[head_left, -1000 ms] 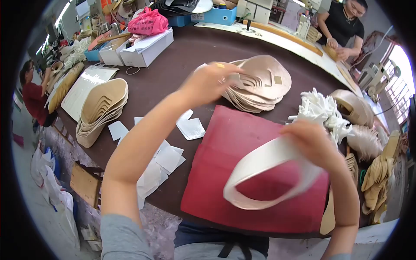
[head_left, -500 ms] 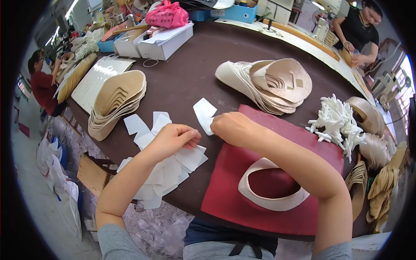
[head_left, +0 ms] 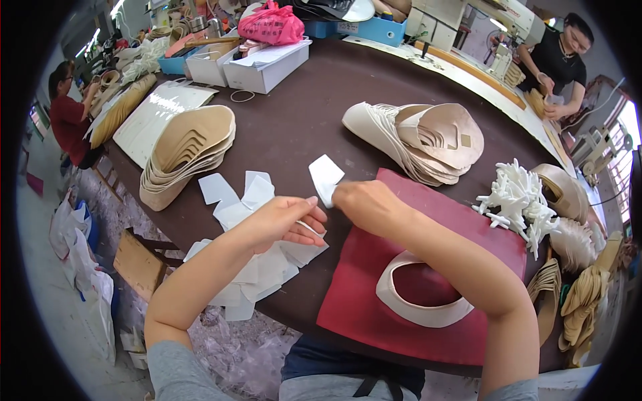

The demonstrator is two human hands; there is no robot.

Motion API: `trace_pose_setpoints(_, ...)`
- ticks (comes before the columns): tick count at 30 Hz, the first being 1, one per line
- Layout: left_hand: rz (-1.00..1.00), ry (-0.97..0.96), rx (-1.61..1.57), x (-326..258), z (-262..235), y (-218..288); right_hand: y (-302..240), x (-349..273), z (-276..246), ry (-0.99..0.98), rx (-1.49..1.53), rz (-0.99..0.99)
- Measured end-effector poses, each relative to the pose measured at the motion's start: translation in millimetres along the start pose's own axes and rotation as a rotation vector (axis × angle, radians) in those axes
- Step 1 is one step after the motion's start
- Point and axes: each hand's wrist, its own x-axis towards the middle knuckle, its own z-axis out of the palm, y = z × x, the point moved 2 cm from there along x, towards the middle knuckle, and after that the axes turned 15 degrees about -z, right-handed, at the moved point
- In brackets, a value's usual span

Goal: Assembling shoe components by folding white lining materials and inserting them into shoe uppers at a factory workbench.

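Observation:
Pinched at the fingertips of my right hand (head_left: 368, 204) is a small white sheet piece (head_left: 326, 172) with angled edges, held above the dark table. The pinch itself is hidden behind the hand. Just to its left, my left hand (head_left: 294, 219) hovers over a spread heap of similar white pieces (head_left: 257, 275), fingers apart and palm facing inward; nothing shows in it. Beneath my right forearm, a cream shoe upper (head_left: 424, 315) lies as a ring on a red sheet (head_left: 358, 294).
Nested stacks of cream shoe uppers stand at the left (head_left: 180, 157) and back right (head_left: 421, 144). A pile of white stick-like pieces (head_left: 511, 204) sits on the right. White boxes (head_left: 267, 70) are at the back. Two people work beyond the table.
My left hand's fingers have spread from a loose curl. My right hand still holds the white piece, which is slightly turned. The whole view has shifted a little.

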Motion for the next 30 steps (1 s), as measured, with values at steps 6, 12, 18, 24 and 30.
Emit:
trace_pose_setpoints(6, 0.313, 0.099, -0.277, -7, 23, -6, -31, 5, -35, 0.238, -0.181, -0.187)
trace_pose_setpoints(12, 0.516, 0.093, -0.193, -14, 29, -13, -52, -2, -48, 0.590, 0.242, 0.111)
trace_pose_setpoints(18, 0.606, 0.084, -0.121, -28, 38, -11, -55, -5, -52, 0.497, 0.895, 0.544)
trace_pose_setpoints(24, 0.367, 0.213, 0.088, -41, -8, -26, -2, -62, -92, 0.677, 0.713, 0.838)
trace_pose_setpoints(30, 0.384, 1.143, 1.315, -62, -36, -50, -24, -86, -115, 0.692, 0.619, 0.693)
